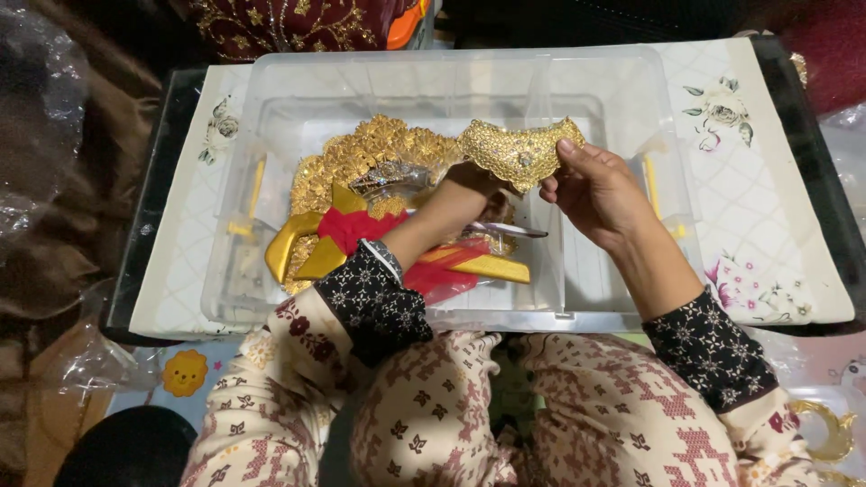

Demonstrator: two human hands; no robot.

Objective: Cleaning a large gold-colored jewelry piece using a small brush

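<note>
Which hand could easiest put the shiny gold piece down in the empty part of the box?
Probably the right hand. It grips the gold ornament at its right end, directly above the bare right section of the clear plastic box. The left hand is under the ornament, over the piled gold and red pieces.

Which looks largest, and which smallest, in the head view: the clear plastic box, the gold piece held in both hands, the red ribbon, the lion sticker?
1. Clear plastic box
2. Gold piece, held by the left hand and right hand
3. Red ribbon
4. Lion sticker

The ribbon and sticker look close in size, so their order is unsure.
</note>
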